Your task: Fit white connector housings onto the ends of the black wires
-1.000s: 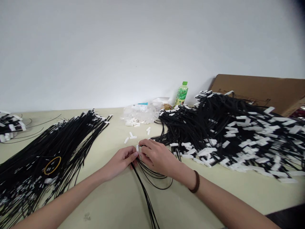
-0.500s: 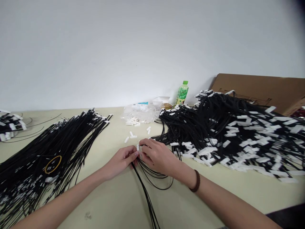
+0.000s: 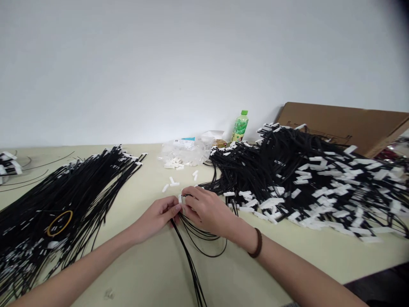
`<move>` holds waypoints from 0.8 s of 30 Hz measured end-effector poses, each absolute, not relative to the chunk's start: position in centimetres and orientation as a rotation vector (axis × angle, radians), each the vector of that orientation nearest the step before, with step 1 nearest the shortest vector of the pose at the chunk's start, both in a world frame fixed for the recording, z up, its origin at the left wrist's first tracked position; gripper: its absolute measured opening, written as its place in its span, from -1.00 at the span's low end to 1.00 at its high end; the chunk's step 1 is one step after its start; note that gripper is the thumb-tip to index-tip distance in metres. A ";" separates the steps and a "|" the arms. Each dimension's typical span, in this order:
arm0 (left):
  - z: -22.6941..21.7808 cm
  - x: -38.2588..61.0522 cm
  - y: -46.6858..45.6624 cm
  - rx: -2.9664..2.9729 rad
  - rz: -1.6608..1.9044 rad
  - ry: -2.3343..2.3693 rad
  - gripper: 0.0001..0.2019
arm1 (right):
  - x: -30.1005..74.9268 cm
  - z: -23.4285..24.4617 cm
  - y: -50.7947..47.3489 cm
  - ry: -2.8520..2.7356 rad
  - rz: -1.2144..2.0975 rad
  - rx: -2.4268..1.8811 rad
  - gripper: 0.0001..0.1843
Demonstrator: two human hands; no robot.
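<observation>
Only the view has shifted slightly — the white connector [image 3: 180, 199] is still pinched by the left hand [image 3: 156, 216], black wires [image 3: 192, 266] by the right hand [image 3: 207, 211], close together; handling seems unfinished.

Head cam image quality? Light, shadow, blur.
Head view: wall brightest low toward the middle, soft shadow beside the cardboard; top right corner dark; right-hand cable pile smeared toward its far right; white piece at the fingertips lacks fine detail.
</observation>
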State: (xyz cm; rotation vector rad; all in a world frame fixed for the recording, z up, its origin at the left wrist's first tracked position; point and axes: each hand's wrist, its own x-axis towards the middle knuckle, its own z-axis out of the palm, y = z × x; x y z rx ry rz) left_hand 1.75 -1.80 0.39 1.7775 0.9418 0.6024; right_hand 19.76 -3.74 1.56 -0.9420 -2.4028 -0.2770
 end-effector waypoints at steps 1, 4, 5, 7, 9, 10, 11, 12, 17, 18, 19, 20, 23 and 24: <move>0.4 1.7 -1.8 1.773 0.605 0.937 -0.73 | 19.7 1.6 -3.7 -2.401 -0.280 -0.937 -0.82; 0.5 1.7 -1.9 1.710 0.618 0.909 -0.74 | 19.8 1.8 -3.7 -2.392 -0.277 -0.912 -0.82; 0.6 1.7 -1.9 1.683 0.626 0.897 -0.74 | 19.8 1.9 -3.7 -2.386 -0.272 -0.902 -0.81; 0.7 1.7 -2.0 1.632 0.650 0.888 -0.74 | 19.9 1.9 -3.7 -2.368 -0.262 -0.883 -0.81; 0.7 1.7 -2.0 1.594 0.675 0.898 -0.74 | 20.1 1.9 -3.6 -2.344 -0.257 -0.863 -0.81; 0.7 1.7 -2.0 1.579 0.684 0.906 -0.75 | 20.1 1.9 -3.6 -2.334 -0.255 -0.855 -0.81; 0.7 1.7 -2.0 1.565 0.692 0.913 -0.75 | 20.2 1.9 -3.5 -2.326 -0.250 -0.850 -0.81; 0.7 1.7 -1.9 1.551 0.700 0.917 -0.75 | 20.2 1.9 -3.5 -2.321 -0.241 -0.850 -0.81; 0.5 1.5 -1.8 1.492 0.746 0.916 -0.76 | 20.3 2.4 -3.5 -2.290 -0.186 -0.860 -0.83; 0.5 1.5 -1.8 1.484 0.753 0.917 -0.76 | 20.3 2.5 -3.6 -2.281 -0.181 -0.861 -0.83; 0.5 1.5 -1.8 1.478 0.759 0.919 -0.77 | 20.3 2.6 -3.6 -2.272 -0.179 -0.862 -0.83; 0.5 1.5 -1.8 1.472 0.762 0.920 -0.77 | 20.3 2.6 -3.6 -2.264 -0.179 -0.865 -0.83; 0.6 1.5 -1.9 1.454 0.768 0.926 -0.76 | 20.4 2.6 -3.5 -2.237 -0.196 -0.874 -0.83; 0.7 1.6 -1.9 1.447 0.770 0.929 -0.76 | 20.4 2.6 -3.4 -2.228 -0.204 -0.877 -0.84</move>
